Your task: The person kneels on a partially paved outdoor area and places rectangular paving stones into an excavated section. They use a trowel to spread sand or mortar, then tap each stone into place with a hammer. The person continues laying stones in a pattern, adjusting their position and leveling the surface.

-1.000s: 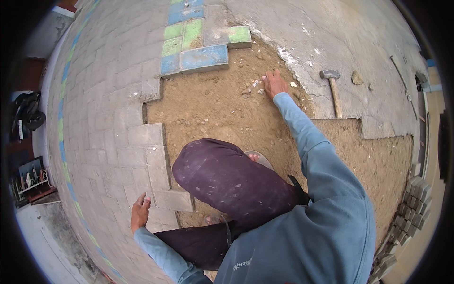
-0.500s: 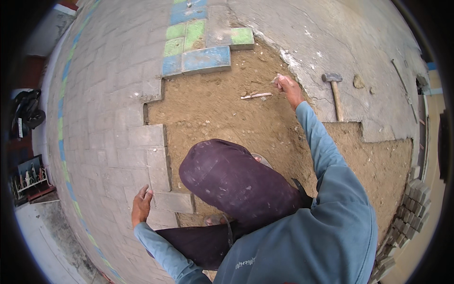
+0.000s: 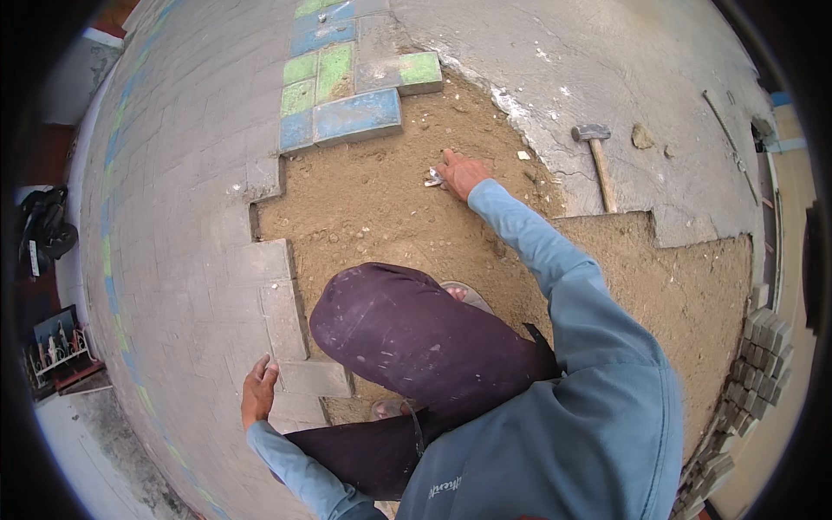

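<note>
My right hand is down at the bare sand, its fingers closed on a small crumpled whitish scrap. Its exact kind is too small to make out. Another little white piece lies on the sand near the broken concrete edge. Over the grey pavers at the lower left hovers my left hand, fingers loosely apart and holding nothing. Just beside it, a grey paver juts out into the sand.
A hammer with a wooden handle lies on the cracked concrete, near a stone and a thin metal rod. Blue and green painted pavers border the sand ahead. Grey blocks are stacked at the right.
My right hand has moved left and slightly down onto the pale strip that lay on the sand. A white piece now lies near where the hand was. My left hand has barely moved.
</note>
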Demonstrator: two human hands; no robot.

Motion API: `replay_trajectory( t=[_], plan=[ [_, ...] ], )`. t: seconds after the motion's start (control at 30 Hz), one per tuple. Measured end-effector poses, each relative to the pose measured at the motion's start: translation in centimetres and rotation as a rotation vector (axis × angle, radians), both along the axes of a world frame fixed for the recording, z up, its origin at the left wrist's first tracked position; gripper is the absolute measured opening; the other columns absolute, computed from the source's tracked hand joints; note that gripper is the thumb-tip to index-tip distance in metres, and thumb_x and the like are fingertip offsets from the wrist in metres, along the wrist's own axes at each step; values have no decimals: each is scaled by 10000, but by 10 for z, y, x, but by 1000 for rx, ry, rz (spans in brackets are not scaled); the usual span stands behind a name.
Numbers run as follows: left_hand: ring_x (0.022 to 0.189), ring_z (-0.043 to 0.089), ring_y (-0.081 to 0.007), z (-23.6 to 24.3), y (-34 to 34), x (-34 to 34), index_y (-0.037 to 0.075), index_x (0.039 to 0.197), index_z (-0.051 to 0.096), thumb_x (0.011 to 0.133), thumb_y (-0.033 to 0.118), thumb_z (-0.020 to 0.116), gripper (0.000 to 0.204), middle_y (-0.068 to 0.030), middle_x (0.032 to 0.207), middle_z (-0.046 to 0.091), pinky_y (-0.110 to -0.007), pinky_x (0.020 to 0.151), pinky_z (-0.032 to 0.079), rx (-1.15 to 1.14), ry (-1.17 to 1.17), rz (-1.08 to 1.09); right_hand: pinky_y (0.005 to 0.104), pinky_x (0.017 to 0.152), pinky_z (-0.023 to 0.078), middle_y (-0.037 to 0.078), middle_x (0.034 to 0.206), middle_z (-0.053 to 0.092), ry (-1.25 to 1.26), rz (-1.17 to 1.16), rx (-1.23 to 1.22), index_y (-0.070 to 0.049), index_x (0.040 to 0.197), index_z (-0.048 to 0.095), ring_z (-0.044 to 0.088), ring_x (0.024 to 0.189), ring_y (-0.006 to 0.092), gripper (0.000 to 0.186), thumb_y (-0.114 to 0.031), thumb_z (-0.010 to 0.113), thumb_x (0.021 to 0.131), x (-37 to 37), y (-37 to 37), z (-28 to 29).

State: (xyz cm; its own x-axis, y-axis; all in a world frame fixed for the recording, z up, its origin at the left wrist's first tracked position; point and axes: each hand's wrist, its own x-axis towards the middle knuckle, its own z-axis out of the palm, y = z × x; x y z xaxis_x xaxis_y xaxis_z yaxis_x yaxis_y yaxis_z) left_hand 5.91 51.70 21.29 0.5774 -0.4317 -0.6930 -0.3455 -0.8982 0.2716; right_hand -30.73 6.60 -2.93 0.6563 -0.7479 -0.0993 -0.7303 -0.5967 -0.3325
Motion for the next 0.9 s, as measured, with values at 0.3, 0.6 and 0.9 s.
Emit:
replay_trajectory(
  t=[0.3, 0.6, 0.9],
  plan=[
    [773, 602, -148, -47, 32, 33, -37, 1484, 493, 979, 402, 636, 685, -85, 886, 672, -279, 649, 463, -92, 41, -12, 546, 850, 500, 251, 1072, 612, -128, -394, -46, -20, 1134, 490, 619, 1021, 459, 252, -261, 469, 1066, -148, -4, 105],
    [910, 644, -221, -49, 20, 27, -41, 1495, 475, 987, 406, 622, 692, -166, 1067, 686, -346, 746, 504, 59, 86, 51, 546, 936, 533, 218, 1239, 618, 387, -1003, -193, -108, 1252, 592, 652, 1131, 418, 269, -152, 550, 990, -405, -113, 125],
    [952, 662, -234, 13, -10, -2, -18, 1488, 501, 976, 451, 628, 706, -170, 1115, 709, -355, 832, 517, -40, -52, 62, 527, 1164, 311, 127, 1445, 528, 847, -952, -334, -185, 1331, 637, 396, 1445, 362, 351, -304, 512, 1026, -372, -107, 164]
  ],
)
